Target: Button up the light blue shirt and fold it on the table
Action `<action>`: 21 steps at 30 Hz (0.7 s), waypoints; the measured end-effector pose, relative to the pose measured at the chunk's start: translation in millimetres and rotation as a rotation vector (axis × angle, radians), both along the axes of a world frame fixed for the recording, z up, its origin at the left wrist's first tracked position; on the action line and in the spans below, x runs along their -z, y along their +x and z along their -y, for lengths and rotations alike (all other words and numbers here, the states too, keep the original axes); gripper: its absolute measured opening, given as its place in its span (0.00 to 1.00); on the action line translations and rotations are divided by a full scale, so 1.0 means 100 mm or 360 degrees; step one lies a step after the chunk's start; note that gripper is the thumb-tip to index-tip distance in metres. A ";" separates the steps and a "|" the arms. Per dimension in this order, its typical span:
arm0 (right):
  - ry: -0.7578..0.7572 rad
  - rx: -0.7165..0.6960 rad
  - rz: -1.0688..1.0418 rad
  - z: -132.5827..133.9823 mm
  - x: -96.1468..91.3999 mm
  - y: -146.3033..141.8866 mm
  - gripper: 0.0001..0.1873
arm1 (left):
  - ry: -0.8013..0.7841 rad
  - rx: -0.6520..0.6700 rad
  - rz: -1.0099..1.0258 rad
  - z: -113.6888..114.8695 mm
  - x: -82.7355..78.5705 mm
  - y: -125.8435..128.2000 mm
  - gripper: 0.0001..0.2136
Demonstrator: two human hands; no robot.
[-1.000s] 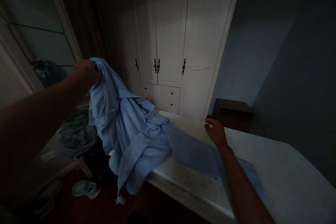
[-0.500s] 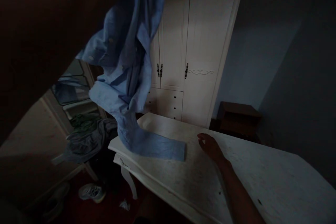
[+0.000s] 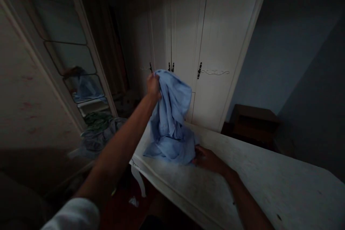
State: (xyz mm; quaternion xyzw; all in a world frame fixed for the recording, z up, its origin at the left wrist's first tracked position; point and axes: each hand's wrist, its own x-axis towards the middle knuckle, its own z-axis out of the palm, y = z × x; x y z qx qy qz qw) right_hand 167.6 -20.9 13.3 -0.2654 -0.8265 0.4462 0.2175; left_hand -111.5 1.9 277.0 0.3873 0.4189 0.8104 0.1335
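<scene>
A light blue button-up shirt (image 3: pixel 172 102) hangs bunched, its lower part spread in folds on the white table (image 3: pixel 258 172). My left hand (image 3: pixel 153 87) is closed on the upper end of the shirt and holds it above the tabletop. Low on the other side, my right hand (image 3: pixel 208 158) has its curled fingers at the shirt's right edge and pinches the cloth there. The fingertips are partly lost in shadow. Buttons and sleeves are hidden in the folds.
Left of the table lies a heap of grey and green clothes (image 3: pixel 101 131), beneath a mirror with several panes (image 3: pixel 70 55). A white wardrobe (image 3: pixel 223 46) stands behind. A dark brown cabinet (image 3: pixel 254 122) is by the far wall. Crumpled white litter (image 3: pixel 133 201) lies on the red floor.
My left hand has moved down and away from me with the shirt, whose lower part now lies gathered on the table. My right hand has come to the shirt's edge and closed on it.
</scene>
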 end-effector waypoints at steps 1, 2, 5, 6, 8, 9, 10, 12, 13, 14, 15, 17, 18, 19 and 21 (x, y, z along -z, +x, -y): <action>0.0016 0.0017 -0.0005 -0.01 0.01 0.00 0.31 | -0.0169 -0.0043 0.0010 0.06 0.34 0.03 0.08; 0.0035 0.0024 -0.0016 -0.02 0.03 0.00 0.30 | -0.0314 -0.0085 -0.0076 0.14 0.66 0.08 0.10; 0.0103 0.0000 -0.0013 -0.05 0.09 -0.01 0.22 | -0.0736 0.0064 -0.0843 0.49 1.46 0.24 0.17; 0.0120 -0.0008 0.0008 -0.05 0.10 -0.01 0.20 | -0.0901 0.0136 -0.1118 0.61 1.67 0.29 0.20; 0.0127 -0.0022 0.0038 -0.05 0.11 -0.03 0.18 | -0.1233 0.0219 -0.1606 0.84 2.02 0.35 0.29; 0.0125 -0.0022 0.0043 -0.05 0.11 -0.03 0.18 | -0.1410 0.0259 -0.1768 0.93 2.17 0.37 0.39; 0.0117 -0.0017 0.0047 -0.05 0.10 -0.04 0.19 | -0.1553 0.0279 -0.1870 1.00 2.29 0.38 0.46; 0.0098 0.0003 0.0081 -0.04 0.09 -0.04 0.18 | -0.1697 0.0251 -0.1962 1.08 2.46 0.37 0.54; 0.0096 0.0019 0.0107 -0.03 0.08 -0.04 0.17 | -0.1696 0.0199 -0.1959 1.11 2.52 0.36 0.52; 0.0097 0.0033 0.0126 -0.03 0.07 -0.04 0.16 | -0.1661 0.0135 -0.1930 1.12 2.55 0.35 0.49; 0.0104 0.0045 0.0137 -0.03 0.06 -0.03 0.15 | -0.1604 0.0072 -0.1877 1.13 2.56 0.33 0.45; 0.0117 0.0069 0.0137 -0.04 0.05 0.00 0.14 | -0.1446 0.0032 -0.1719 1.16 2.55 0.30 0.37; 0.0109 0.0085 0.0131 -0.05 0.05 0.01 0.14 | -0.1349 0.0073 -0.1613 1.19 2.52 0.27 0.34; 0.0096 0.0099 0.0122 -0.06 0.04 0.03 0.14 | -0.1241 0.0136 -0.1482 1.22 2.48 0.25 0.31; 0.0084 0.0134 0.0073 -0.09 0.02 0.06 0.14 | -0.1022 0.0254 -0.1156 1.29 2.36 0.21 0.25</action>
